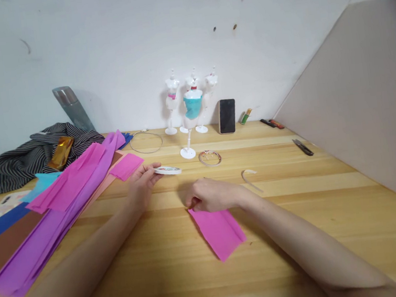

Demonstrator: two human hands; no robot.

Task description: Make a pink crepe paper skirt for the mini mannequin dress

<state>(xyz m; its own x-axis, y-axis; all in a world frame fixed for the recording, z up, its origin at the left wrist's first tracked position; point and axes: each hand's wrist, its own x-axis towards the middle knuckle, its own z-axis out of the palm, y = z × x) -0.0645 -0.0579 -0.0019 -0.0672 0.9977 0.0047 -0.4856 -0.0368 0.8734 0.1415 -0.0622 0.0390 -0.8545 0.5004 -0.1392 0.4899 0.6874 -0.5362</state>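
Observation:
A thin white roll of tape (pixel 167 170) is pinched between the thumb and fingers of my left hand (pixel 143 181), a little above the table. My right hand (pixel 211 194) is curled closed at the far edge of a pink piece of crepe paper (pixel 221 235). Its fingertips are at the paper's upper left corner, partly hidden by the hand. To the right of this hand lies a curled pale strip (pixel 250 180). Beyond both hands stands a small white mannequin (pixel 193 105) wrapped in turquoise material at the chest.
More mini mannequins (pixel 171 98) stand by the wall, near a phone (pixel 227 116). Pink and purple paper sheets (pixel 58 214) and a striped cloth (pixel 22 163) cover the left side. A ring of beads (pixel 209 157) lies mid-table; a dark-handled cutting tool (pixel 303 147) is far right.

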